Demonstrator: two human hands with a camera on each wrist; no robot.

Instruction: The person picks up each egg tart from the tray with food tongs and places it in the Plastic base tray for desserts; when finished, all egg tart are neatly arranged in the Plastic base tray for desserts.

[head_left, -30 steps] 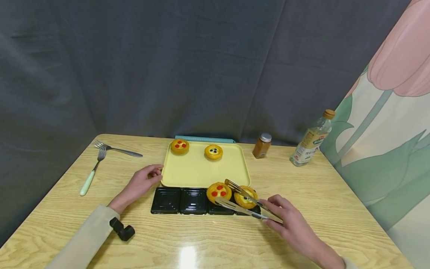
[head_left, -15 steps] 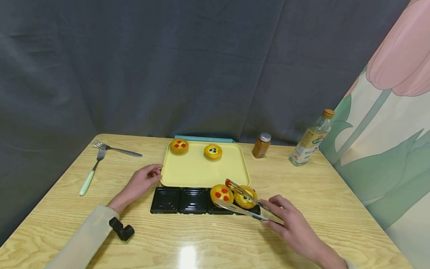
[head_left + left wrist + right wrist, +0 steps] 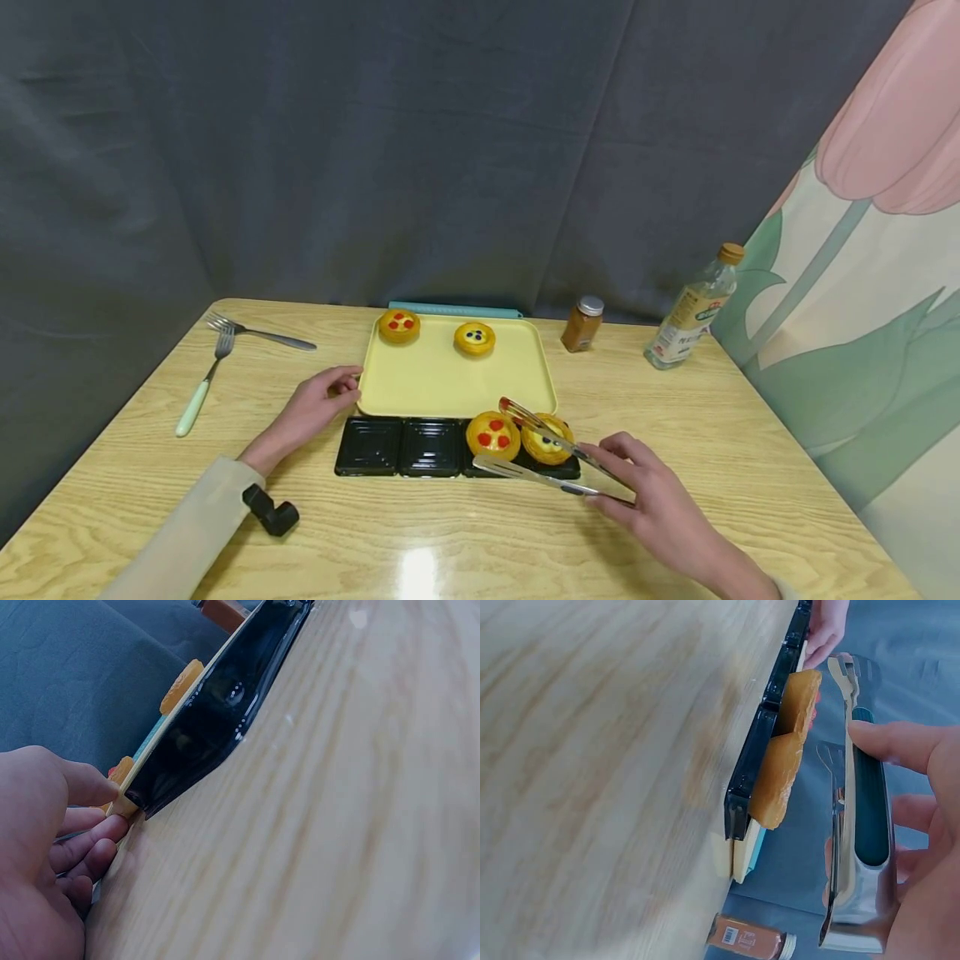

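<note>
My left hand [image 3: 318, 406] pinches the left edge of a yellow tray [image 3: 420, 387], thumb on the rim and fingers beneath in the left wrist view. My right hand [image 3: 652, 504] grips metal tongs [image 3: 868, 802] with dark green handle grips. Their arms stand apart over a black compartment tray [image 3: 367, 447]. A red-dotted egg tart [image 3: 492, 436] sits in its third compartment from the left, between the tong tips in the head view. Beside it, a blueberry-dotted tart [image 3: 543, 450] fills the rightmost compartment, partly hidden by the upper tong arm.
On the yellow tray lie a red-dotted tart [image 3: 399, 326] and a blueberry-dotted tart [image 3: 474, 339]. Behind is a teal strip [image 3: 457, 310]. Two forks [image 3: 202, 392] lie at left. A spice jar [image 3: 582, 325] and a glass bottle [image 3: 690, 312] stand at right.
The tongs have spread apart, the lower arm dropping off the red-dotted tart. That tart shifted right, then slightly back left, and settled flatter in its compartment. My left hand stays in place.
</note>
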